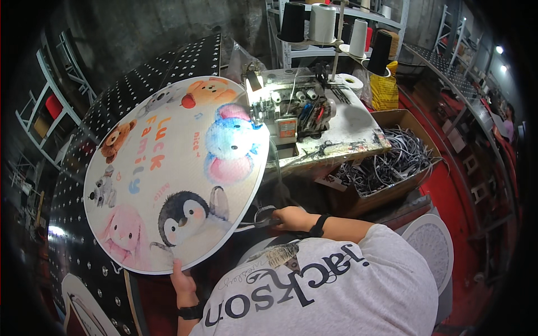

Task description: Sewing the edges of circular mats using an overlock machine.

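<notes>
A large round pale mat printed with cartoon animals, among them a penguin, a blue elephant and a pink rabbit, lies tilted at the left. Its right edge reaches the needle area of a lit sewing machine. My left hand grips the mat's near edge, thumb on top, its other fingers mostly hidden. To the right of the mat, my right hand is closed around a thin grey strip that loops near the mat's rim. Another grey strip hangs below the machine.
Black and white thread cones stand behind the machine. A cardboard box of tangled strips sits right of it. The black studded table extends under the mat. Another round mat is at my right; a pale piece lies lower left.
</notes>
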Demonstrator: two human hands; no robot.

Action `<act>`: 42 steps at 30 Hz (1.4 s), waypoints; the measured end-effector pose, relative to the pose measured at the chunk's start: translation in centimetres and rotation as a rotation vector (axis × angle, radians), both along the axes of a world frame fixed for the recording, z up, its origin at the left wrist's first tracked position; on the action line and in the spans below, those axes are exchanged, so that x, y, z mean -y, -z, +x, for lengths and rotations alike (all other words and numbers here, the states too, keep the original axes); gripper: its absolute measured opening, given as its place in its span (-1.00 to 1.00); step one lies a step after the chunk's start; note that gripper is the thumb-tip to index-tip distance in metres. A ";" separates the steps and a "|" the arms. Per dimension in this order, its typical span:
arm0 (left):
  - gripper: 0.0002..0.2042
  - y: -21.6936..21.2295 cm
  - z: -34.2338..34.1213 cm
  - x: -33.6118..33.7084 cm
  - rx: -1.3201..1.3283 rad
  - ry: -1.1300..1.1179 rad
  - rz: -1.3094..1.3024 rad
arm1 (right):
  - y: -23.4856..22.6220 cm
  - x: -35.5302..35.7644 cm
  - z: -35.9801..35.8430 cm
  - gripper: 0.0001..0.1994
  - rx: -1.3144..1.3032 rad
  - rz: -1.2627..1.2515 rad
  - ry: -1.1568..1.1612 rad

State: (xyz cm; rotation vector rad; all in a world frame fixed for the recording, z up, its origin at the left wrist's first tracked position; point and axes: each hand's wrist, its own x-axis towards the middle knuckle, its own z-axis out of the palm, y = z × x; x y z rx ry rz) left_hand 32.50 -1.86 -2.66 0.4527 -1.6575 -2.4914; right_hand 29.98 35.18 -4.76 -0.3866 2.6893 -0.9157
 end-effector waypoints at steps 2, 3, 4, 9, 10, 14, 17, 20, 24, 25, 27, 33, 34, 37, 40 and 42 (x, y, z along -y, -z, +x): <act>-0.56 0.2 -0.3 0.7 0.018 0.047 -0.049 | 0.1 -0.1 0.1 -0.66 0.007 0.009 -0.005; -0.57 -0.1 -0.7 1.2 0.013 -0.020 0.045 | 0.3 -0.2 0.1 -0.66 -0.008 -0.002 0.002; -0.57 -0.5 -0.9 1.3 0.009 -0.088 0.140 | 0.5 -0.3 0.2 -0.66 -0.022 -0.012 0.009; -0.61 -2.0 -1.6 1.1 0.022 -0.197 0.150 | 0.6 -0.5 0.2 -0.66 0.008 0.019 0.000; -0.61 -1.5 -1.5 1.0 0.028 -0.166 0.125 | 0.7 -0.5 0.2 -0.66 0.009 0.018 0.001; -0.62 -0.3 -0.8 0.3 -0.014 -0.046 0.070 | 0.5 -0.4 0.1 -0.67 0.004 0.038 -0.001; -0.62 -0.3 -0.2 -0.5 0.056 0.046 0.047 | 0.5 -0.4 0.1 -0.67 0.006 0.036 -0.005; -0.62 -0.3 -0.7 1.2 0.040 0.033 0.027 | 0.3 -0.4 0.2 -0.68 0.011 0.032 -0.007; -0.62 -2.0 -2.0 1.5 0.006 -0.129 0.110 | 0.0 -0.7 0.4 -0.72 -0.082 -0.005 0.072; -0.62 -2.1 -2.1 1.8 0.031 -0.156 0.060 | -0.3 -0.7 0.4 -0.73 -0.135 -0.021 0.101; -0.62 -0.9 -2.0 2.0 0.018 -0.126 0.091 | -0.3 -1.0 -0.2 -0.74 -0.179 -0.010 0.146; -0.62 -0.3 -0.5 -0.9 0.049 0.024 0.053 | -1.1 -2.6 -3.0 -0.79 -0.519 0.079 0.256; -0.62 0.0 -0.4 -1.0 0.078 0.025 0.021 | -1.5 -2.8 -3.5 -0.80 -0.589 0.079 0.252; -0.63 -0.9 -0.9 0.3 0.042 0.215 0.051 | -2.0 -3.2 -5.6 -0.85 -0.779 0.110 0.241; -0.55 -2.9 -2.7 2.5 0.032 -0.194 0.185 | -2.9 -3.4 -7.2 -0.88 -0.919 0.193 0.189; -0.54 -3.9 -3.8 4.0 0.028 -0.251 0.204 | -2.3 -3.6 -8.6 -0.89 -0.990 0.269 0.069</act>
